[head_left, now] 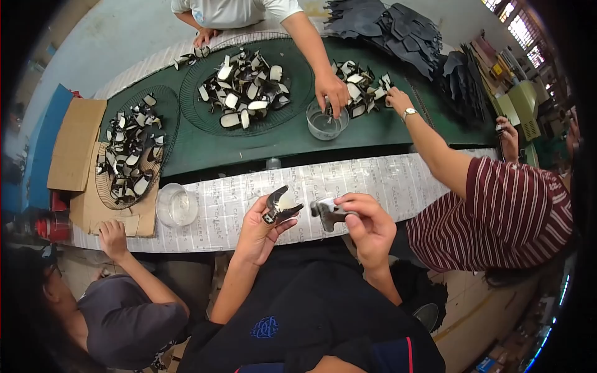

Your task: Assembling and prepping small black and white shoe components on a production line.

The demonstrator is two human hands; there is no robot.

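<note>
Just above the near table edge, my left hand (256,234) grips a black shoe heel (283,207) with a pale cream face and pointed black flaps. To its right, my right hand (371,231) pinches a dark grey cut piece of leather (329,216) between thumb and fingers. A gap separates the piece from the heel. The piece looks roughly T-shaped, and part of it is hidden by my fingers. Both hands are over the white, print-covered tabletop (236,202).
Wire trays of heels (249,87) stand on the green table (205,149). A co-worker's hand (333,93) dips into a clear bowl (323,128). Another clear bowl (177,208) sits left. Co-workers sit at both sides. Black leather sheets (392,31) lie at the back right.
</note>
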